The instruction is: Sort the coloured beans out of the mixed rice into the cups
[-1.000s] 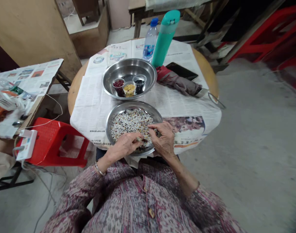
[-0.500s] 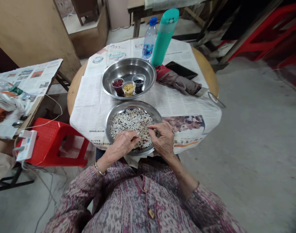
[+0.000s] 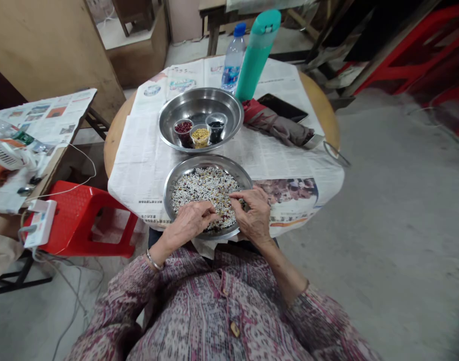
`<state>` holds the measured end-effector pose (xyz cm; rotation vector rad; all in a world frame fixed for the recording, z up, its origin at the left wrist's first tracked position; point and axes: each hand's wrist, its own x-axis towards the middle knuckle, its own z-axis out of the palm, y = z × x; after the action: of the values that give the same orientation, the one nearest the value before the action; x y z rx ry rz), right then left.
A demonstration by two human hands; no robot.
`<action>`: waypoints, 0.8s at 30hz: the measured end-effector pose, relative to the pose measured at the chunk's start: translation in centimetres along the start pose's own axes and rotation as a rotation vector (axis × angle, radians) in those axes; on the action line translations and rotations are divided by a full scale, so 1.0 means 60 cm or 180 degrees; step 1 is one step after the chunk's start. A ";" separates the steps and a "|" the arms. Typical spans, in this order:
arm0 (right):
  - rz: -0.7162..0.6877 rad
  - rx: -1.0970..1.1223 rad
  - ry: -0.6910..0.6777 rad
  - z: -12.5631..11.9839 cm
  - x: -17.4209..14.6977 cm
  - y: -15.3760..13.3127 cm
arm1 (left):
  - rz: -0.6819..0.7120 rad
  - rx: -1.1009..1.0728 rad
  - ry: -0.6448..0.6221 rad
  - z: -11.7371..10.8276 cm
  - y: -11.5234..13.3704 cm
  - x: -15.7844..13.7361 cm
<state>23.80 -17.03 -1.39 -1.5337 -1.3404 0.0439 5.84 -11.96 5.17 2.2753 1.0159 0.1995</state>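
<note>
The papered table point(image 3: 132, 165) carries a steel bowl point(image 3: 192, 100) and, at its six o'clock, a steel dish point(image 3: 169, 176). The right hand point(image 3: 254, 213) is at the dish's four o'clock; whether its grip is closed, I cannot tell. The left hand point(image 3: 192, 220), around seven, has its grip pinched together, contents hidden. Mixed grains point(image 3: 204, 188) lie at eleven o'clock from the left grip, nine from the right.

head view, facing forward and down over table point(image 3: 321, 111)
</note>
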 end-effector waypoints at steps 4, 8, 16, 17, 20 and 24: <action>-0.0036 0.0004 0.0029 0.000 0.000 0.000 | -0.0028 -0.0082 0.0064 0.010 -0.004 0.006; 0.0026 -0.0011 0.0013 0.000 -0.001 0.000 | 0.0097 -0.0198 0.0042 0.021 -0.008 0.009; -0.0022 0.0001 -0.0101 -0.002 0.002 -0.002 | 0.0252 -0.0331 0.0037 0.023 0.001 0.015; -0.0020 0.0019 -0.0131 -0.002 0.003 -0.002 | 0.0251 -0.0333 -0.0010 0.022 0.004 0.016; 0.0021 0.0145 -0.0108 -0.004 0.003 -0.001 | 0.0256 -0.0287 -0.0129 0.018 0.011 0.019; 0.0121 0.0250 -0.0018 -0.003 0.001 0.000 | 0.0350 -0.0130 -0.0287 0.020 0.012 0.020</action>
<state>23.94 -17.10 -1.30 -1.4937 -1.2993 0.1234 7.55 -12.03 4.51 2.2834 0.8344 0.1605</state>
